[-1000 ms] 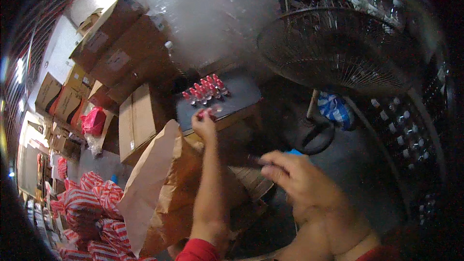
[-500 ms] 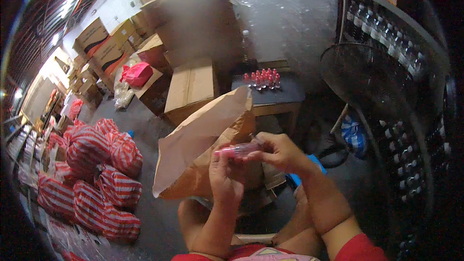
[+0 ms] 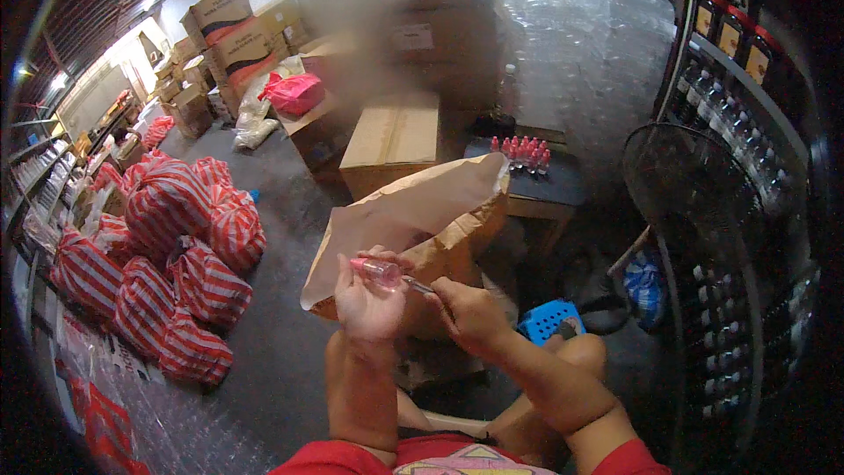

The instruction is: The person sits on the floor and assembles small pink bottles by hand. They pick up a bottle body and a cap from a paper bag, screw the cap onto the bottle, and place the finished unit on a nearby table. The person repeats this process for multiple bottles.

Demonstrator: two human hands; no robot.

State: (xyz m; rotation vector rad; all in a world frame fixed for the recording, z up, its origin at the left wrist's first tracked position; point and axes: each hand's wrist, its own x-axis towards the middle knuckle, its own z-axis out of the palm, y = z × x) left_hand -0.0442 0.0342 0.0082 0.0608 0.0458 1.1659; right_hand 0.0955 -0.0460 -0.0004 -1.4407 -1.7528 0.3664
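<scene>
Bottle point(image 3: 381, 274) gripped by left hand point(image 3: 367, 311) | thin tool point(image 3: 418, 285) by right hand point(image 3: 475, 315) | paper sack point(image 3: 450, 244) (gaping) partly hides table point(image 3: 558, 187)

One second ago the left hand point(image 3: 374, 306) is out by the red-capped bottles point(image 3: 529, 155) on the small table point(image 3: 552, 185); now it is well apart from them, in front of the body, with its palm turned up. The small clear bottle point(image 3: 385, 276) it holds comes back with it, and its base end now slants down toward the right hand point(image 3: 472, 312). The right hand, close against that bottle half a second ago, now sits a little away, leaving more of its thin tool point(image 3: 420, 286) bare between them. Right of that hand, the blue basket point(image 3: 538, 324), earlier mostly hidden, now shows plainly.
</scene>
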